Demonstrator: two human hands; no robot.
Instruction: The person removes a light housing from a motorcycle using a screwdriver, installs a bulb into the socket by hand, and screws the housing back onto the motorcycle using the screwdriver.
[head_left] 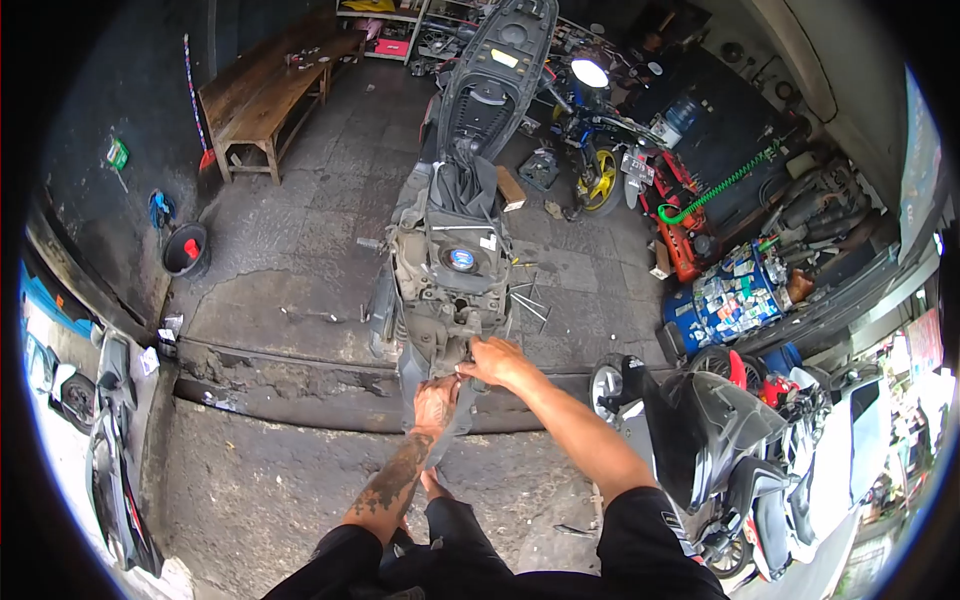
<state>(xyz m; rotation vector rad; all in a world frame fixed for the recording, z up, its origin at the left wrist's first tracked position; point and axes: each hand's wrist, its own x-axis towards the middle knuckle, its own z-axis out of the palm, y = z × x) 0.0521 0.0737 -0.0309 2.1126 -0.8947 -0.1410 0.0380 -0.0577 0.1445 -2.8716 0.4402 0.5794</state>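
Note:
A partly stripped scooter [415, 260] stands in front of me, its frame and inner parts bare and its seat [500, 65] tipped up. A blue-topped cap [462, 260] sits in the middle of the bared section. At the near end, my left hand [436, 403] is closed on the grey-black rear mudguard [462, 412]. Just above and to the right, my right hand [493, 361] has its fingers curled in against the scooter's tail. Whatever lies between those fingers is too small or hidden to make out. The two hands almost touch.
Long metal tools [530, 303] lie on the floor right of the scooter. A raised step edge [290, 385] crosses beneath it. Parked motorbikes [720, 430] stand close on the right, near a blue drum [725, 305]. A wooden bench [262, 115] and black bucket [186, 250] are left.

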